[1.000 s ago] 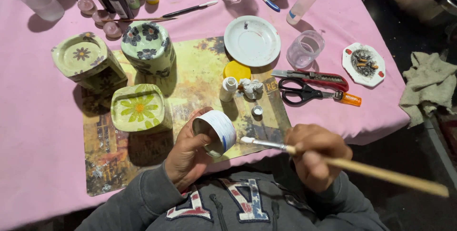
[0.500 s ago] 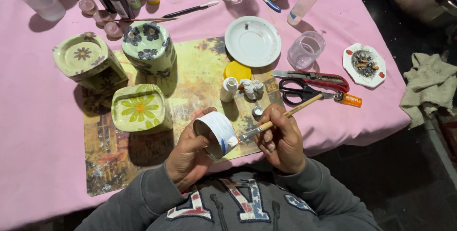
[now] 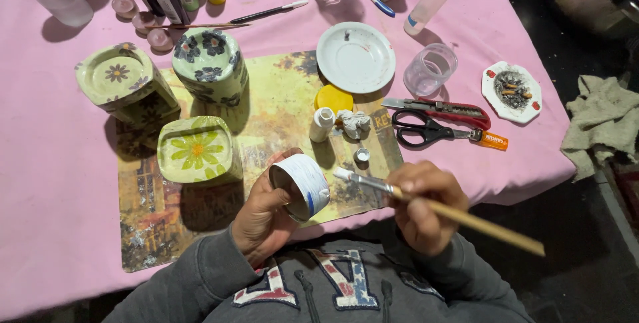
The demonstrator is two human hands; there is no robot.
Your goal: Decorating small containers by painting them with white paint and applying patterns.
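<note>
The right hand (image 3: pixel 426 206) is closed around a wooden-handled brush (image 3: pixel 426 202), gripping it near the ferrule, with the long handle trailing out past the counter's near edge to the right. Half a second ago this hand was tucked in close, with the bristles at the cup and the handle pointing up toward the scissors. Now the hand has drawn back to the right and the handle has swung down and away. The white-loaded bristle tip sits just beside the cup's right side, apart from it by a small gap. That reads, as a judgement, like a pause between strokes: the brush has lifted off the surface rather than finished with it.

The left hand (image 3: pixel 266 213) is closed on the cup (image 3: pixel 301 186), a small round container held on its side with fingers inside the mouth and the thumb over the rim. Its white-coated wall faces the brush. It has hardly shifted since a second ago and is held over the near edge of the yellow mat (image 3: pixel 266 157).

Farther out on the mat stand a small white bottle (image 3: pixel 322 124), a crumpled wad (image 3: pixel 354 123) and a little cap (image 3: pixel 361 155). A square green flowered box (image 3: pixel 197 150) sits to the left. Scissors (image 3: pixel 426 130) lie toward the counter's right edge.
</note>
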